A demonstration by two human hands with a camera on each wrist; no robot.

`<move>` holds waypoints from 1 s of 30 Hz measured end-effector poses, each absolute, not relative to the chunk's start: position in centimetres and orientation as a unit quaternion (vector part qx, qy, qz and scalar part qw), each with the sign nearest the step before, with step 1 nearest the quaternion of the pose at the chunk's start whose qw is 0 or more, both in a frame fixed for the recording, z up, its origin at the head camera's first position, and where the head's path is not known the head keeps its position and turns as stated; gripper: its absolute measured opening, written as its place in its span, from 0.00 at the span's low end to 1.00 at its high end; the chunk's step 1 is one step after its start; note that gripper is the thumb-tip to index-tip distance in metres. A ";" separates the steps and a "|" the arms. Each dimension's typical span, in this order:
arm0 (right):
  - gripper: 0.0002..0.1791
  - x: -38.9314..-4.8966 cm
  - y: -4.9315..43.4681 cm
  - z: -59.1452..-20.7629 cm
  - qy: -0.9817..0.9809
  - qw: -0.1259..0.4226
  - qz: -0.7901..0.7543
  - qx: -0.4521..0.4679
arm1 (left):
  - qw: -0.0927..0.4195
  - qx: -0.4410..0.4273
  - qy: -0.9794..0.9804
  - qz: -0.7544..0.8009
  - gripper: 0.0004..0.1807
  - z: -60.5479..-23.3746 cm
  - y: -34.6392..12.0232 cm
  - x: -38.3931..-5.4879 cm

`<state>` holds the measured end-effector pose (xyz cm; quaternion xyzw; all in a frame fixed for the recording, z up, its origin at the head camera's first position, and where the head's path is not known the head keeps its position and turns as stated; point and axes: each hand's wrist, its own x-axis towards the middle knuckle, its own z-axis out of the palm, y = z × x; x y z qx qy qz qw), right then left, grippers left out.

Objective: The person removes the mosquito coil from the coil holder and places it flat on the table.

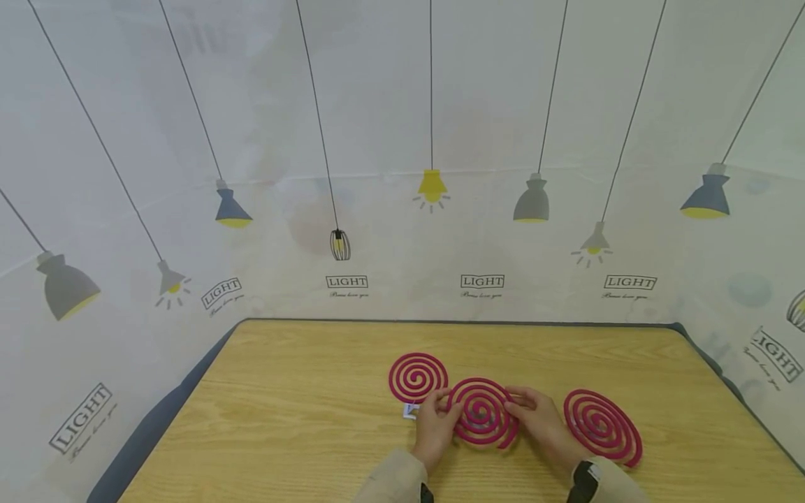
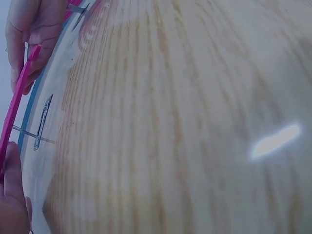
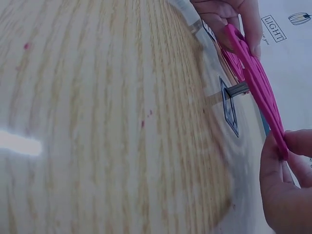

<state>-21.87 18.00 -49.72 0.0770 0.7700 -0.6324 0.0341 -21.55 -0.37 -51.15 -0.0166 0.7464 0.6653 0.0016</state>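
A pink mosquito coil [image 1: 482,411] is held between both hands, close over the wooden table. My left hand [image 1: 432,427] pinches its left edge, and my right hand [image 1: 542,422] grips the opposite edge between thumb and fingers. Seen edge-on in the right wrist view, the coil [image 3: 263,95] meets the upright tab of a flat metal stand [image 3: 233,114]. That stand's open frame [image 2: 43,124] also shows below the coil in the left wrist view. The coil's loose outer end points toward the person.
A second mosquito coil [image 1: 418,377] sits behind the left hand, with a pale metal base [image 1: 410,411] beside it. Another coil [image 1: 602,427] stands tilted right of the right hand. Pink crumbs [image 3: 27,46] dot the tabletop [image 1: 270,419]. A lamp-printed wall covering [image 1: 390,140] surrounds the table.
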 end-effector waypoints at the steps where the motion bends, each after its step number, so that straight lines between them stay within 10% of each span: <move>1: 0.20 -21.9 18.0 -49.7 0.770 0.032 -0.633 0.075 | 0.000 -0.015 0.747 0.664 0.21 -51.1 -0.3 -21.6; 16: 0.20 -22.1 18.3 -49.0 0.770 0.035 -0.632 0.076 | -0.070 0.018 0.748 0.659 0.17 -50.8 -0.1 -22.1; 30: 0.21 -22.5 19.2 -48.2 0.763 0.022 -0.642 0.074 | 0.007 0.030 0.749 0.662 0.17 -49.6 -0.2 -22.7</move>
